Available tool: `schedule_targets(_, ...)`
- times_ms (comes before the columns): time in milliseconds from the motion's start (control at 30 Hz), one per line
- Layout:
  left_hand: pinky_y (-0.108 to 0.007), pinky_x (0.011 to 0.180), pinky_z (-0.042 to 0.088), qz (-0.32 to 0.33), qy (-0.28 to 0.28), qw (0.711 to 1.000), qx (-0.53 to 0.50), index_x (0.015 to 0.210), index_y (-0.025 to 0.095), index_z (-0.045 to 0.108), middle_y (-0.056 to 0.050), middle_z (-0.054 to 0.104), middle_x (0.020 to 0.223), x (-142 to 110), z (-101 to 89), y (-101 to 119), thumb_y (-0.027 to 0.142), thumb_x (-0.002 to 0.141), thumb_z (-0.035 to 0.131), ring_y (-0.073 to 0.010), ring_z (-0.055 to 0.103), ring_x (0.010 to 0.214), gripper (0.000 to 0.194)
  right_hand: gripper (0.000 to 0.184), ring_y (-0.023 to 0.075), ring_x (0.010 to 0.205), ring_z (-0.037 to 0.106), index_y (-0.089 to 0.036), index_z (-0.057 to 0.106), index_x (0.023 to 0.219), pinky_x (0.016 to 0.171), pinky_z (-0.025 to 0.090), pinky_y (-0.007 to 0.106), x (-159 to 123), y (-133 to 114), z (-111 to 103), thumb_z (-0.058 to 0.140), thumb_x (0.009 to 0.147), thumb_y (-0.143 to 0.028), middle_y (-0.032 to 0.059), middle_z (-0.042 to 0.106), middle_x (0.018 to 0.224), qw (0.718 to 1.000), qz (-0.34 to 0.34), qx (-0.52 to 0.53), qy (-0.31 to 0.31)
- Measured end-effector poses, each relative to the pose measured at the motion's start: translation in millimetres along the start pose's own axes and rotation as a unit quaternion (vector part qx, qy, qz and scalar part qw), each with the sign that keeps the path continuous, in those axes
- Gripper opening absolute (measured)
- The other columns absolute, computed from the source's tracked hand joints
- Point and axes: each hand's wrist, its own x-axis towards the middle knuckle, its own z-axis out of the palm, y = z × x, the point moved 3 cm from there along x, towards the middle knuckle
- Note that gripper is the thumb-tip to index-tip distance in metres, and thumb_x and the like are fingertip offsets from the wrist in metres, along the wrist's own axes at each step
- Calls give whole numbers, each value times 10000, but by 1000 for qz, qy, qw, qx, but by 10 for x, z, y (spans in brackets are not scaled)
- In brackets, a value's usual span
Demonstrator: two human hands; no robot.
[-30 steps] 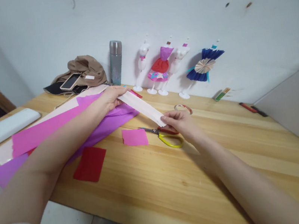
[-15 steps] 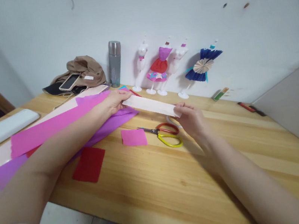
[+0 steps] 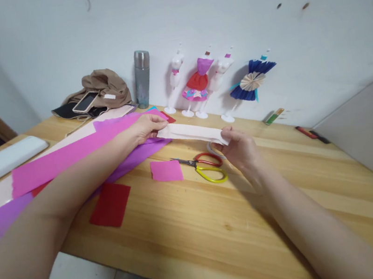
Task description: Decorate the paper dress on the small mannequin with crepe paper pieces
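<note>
A strip of pale pink paper (image 3: 190, 133), seemingly crepe, is stretched above the table between my two hands. My left hand (image 3: 149, 126) pinches its left end, and my right hand (image 3: 240, 147) grips the right end between thumb and fingers. Below the strip lie scissors (image 3: 208, 166) with one red and one yellow handle, their blades pointing left at a small pink piece (image 3: 166, 171). Partly behind my right hand shows a white ring, maybe a tape roll (image 3: 214, 149). A dark red rectangle (image 3: 111, 204) rests nearer the front edge.
Long pink and purple sheets (image 3: 57, 153) lie under my left arm. Along the wall stand a grey flask (image 3: 143, 80) and several small dress forms, one in a blue outfit (image 3: 253, 81). A phone (image 3: 86, 102) sits on brown cloth (image 3: 107, 88); a white device (image 3: 5, 158) is at left.
Both hands have shifted slightly right with the strip still between them. A lengthwise crease or fold now shows along the strip. The things on the table stay in place.
</note>
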Motion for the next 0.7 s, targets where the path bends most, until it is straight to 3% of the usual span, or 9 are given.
schedule_targets(200, -231, 626, 467, 74, 20, 989, 127, 773, 105, 710, -3, 648, 629, 21, -76, 71, 8, 786, 700, -86, 560, 581, 98, 233, 117, 590, 558, -254, 600, 614, 514, 576, 247, 41, 16, -84, 829, 602, -219, -28, 546, 629, 999, -23, -23, -8)
schedule_targets(300, -234, 619, 462, 110, 0, 979, 171, 811, 106, 733, -11, 666, 682, 45, -105, 78, 35, 754, 726, -83, 554, 583, 91, 243, 110, 582, 563, -267, 597, 620, 505, 586, 235, 88, 24, -145, 833, 631, -215, -31, 557, 637, 999, -30, -34, -8)
schedule_targets(533, -256, 714, 491, 118, -22, 966, 231, 897, 118, 761, -21, 704, 768, 98, -148, 73, 69, 732, 741, -108, 607, 683, 172, 262, 107, 555, 559, -252, 600, 604, 479, 586, 215, 100, 38, -165, 862, 600, -242, -32, 550, 627, 999, -33, -34, 13)
schedule_targets(700, -226, 673, 466, 117, -35, 960, 251, 896, 107, 761, -17, 704, 747, 89, -156, 104, 44, 733, 732, -99, 603, 674, 177, 284, 98, 539, 565, -241, 605, 603, 474, 577, 195, 86, 40, -167, 886, 598, -285, -40, 575, 601, 998, -34, -56, 17)
